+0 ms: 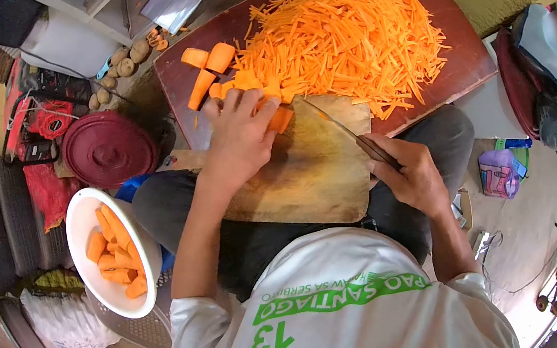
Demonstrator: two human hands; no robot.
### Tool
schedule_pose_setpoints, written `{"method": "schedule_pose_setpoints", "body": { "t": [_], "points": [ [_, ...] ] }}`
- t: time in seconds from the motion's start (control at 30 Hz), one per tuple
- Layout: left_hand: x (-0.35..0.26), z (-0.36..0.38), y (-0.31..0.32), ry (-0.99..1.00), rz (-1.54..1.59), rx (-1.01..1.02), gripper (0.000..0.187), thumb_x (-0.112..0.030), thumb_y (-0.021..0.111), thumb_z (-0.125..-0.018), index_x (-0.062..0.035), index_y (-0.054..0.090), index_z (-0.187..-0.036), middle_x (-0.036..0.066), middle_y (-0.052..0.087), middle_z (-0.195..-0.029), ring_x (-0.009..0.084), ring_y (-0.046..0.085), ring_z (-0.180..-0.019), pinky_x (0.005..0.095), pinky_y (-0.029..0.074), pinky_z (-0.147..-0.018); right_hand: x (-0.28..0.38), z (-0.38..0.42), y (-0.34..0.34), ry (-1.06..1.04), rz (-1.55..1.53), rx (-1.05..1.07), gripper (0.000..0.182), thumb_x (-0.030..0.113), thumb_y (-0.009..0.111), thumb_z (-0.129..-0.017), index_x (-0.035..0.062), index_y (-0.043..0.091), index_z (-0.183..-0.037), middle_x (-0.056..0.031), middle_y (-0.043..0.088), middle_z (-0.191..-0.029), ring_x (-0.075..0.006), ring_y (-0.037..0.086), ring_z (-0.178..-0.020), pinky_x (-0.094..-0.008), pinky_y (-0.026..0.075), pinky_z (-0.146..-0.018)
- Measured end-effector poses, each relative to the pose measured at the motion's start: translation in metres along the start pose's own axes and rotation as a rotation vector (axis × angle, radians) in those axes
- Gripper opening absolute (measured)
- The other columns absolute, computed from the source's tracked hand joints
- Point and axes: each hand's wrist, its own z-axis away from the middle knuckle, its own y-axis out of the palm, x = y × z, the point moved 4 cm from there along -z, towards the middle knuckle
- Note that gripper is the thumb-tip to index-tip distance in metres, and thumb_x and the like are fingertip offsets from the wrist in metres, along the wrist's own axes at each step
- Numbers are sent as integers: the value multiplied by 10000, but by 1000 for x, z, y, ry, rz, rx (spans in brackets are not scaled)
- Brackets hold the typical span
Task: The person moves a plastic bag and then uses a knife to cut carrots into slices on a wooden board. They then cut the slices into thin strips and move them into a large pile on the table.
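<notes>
My left hand [238, 137] is closed over a carrot piece [280, 120] at the far left part of a worn wooden cutting board [294, 179]. Its fingers hide part of the piece. My right hand [409, 171] is wrapped round the dark handle of a knife [344, 127], whose blade slants over the board toward the carrot. Just beyond my left fingers lie flat carrot slices [245, 81] and several peeled carrot chunks [203, 87]. A large heap of carrot strips [352, 38] covers much of the reddish-brown tabletop [461, 65].
To the left, a white bowl [150, 267] holds peeled carrots, near a dark red round lid [103, 149]. Potatoes [125, 67] lie by the tabletop's far left edge. A purple bag [499, 174] stands on the floor at right. The board rests across my lap.
</notes>
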Motion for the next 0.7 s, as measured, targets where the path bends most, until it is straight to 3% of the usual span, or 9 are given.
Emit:
{"method": "schedule_pose_setpoints", "body": {
  "t": [0.03, 0.23, 0.33, 0.4, 0.5, 0.6, 0.7],
  "points": [
    [-2, 0, 0, 22, -31, 10, 477, -93, 812, -798, -99, 749, -1271, 73, 650, -1244, 308, 562, -1214, 547, 342, -1021, 0, 0, 1, -1, 30, -4, 397, 5, 733, -983, -52, 681, -1373, -163, 744, -953, -183, 710, -842, -343, 573, -778],
    [-1, -4, 9, 142, -95, 29, 416, -16, 733, -813, -82, 761, -1222, 61, 638, -1157, 295, 560, -1179, 547, 339, -1036, 12, -1, 10, -81, 86, -19, 399, 39, 762, -977, -24, 696, -1365, -170, 723, -916, -231, 708, -792, -356, 567, -752],
    [-2, -5, 6, 146, -78, 48, 405, -3, 748, -798, -87, 769, -1194, 54, 640, -1143, 290, 564, -1183, 544, 348, -1040, 13, -1, 10, -50, 72, -15, 391, 83, 753, -977, 28, 681, -1358, -232, 718, -940, -421, 735, -865, -452, 582, -768],
    [-2, -4, 7, 147, -83, 46, 420, -3, 793, -764, -93, 767, -1173, 51, 645, -1149, 292, 572, -1190, 547, 368, -1037, 6, -3, 11, -62, 65, -32, 395, 85, 759, -976, 19, 678, -1357, -241, 713, -940, -426, 732, -866, -453, 581, -769],
    [-3, -2, 5, 126, 43, 14, 371, 21, 719, -810, -77, 776, -1164, 59, 633, -1061, 273, 580, -1128, 551, 329, -1059, 7, -5, 9, -57, 62, -15, 397, 87, 764, -976, 3, 676, -1353, -253, 709, -947, -431, 731, -866, -454, 579, -769],
    [-12, 3, -3, 115, 115, -122, 370, 48, 722, -833, -65, 769, -1182, 77, 621, -961, 286, 618, -990, 505, 416, -980, 7, -4, 11, -78, 48, -27, 397, 90, 766, -978, -3, 676, -1353, -245, 704, -934, -420, 723, -844, -443, 576, -763],
    [-23, 21, -4, -212, 375, -174, 286, 73, 785, -859, -19, 763, -1129, 94, 683, -969, 311, 685, -912, 406, 516, -846, 6, -3, 12, -46, 28, -19, 402, 87, 769, -976, -4, 682, -1357, -227, 701, -925, -370, 719, -822, -419, 574, -759]
  ]
}}
